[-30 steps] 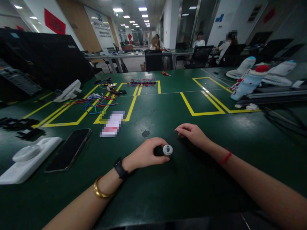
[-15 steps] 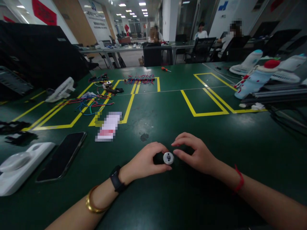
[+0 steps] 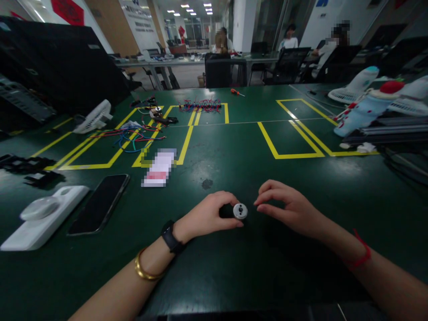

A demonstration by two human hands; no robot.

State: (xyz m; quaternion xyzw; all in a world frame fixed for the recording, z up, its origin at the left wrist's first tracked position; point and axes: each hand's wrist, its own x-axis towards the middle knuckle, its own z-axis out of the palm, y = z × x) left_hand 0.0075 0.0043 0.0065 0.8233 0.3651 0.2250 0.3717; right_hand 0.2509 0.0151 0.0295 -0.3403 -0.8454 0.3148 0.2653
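My left hand [image 3: 210,213] is closed around the side of a small silvery electric motor [image 3: 240,211], thumb on the near side and fingers on the far side. The motor stands upright above the green tabletop, its round end face turned up, showing a centre shaft and dark holes. Its lower body is hidden from me. Just right of the motor, not touching it, hovers my right hand [image 3: 289,206]. Its fingers are bent and slightly apart, the index fingertip close to the thumb tip, and I see nothing between them.
Left on the green table [image 3: 220,276] lie a phone [image 3: 100,205], a white charging stand [image 3: 45,218], a blurred card [image 3: 159,168] and loose wires [image 3: 137,138]. Farther back are a screwdriver [image 3: 236,92] and wire bundles [image 3: 200,105]. A blue bottle [image 3: 363,113] lies at right. People sit beyond.
My right hand came to the motor with fingers parted, then drew back to the right, its fingertips closer together. My left hand keeps hold of the motor. The whole view shifted slightly.
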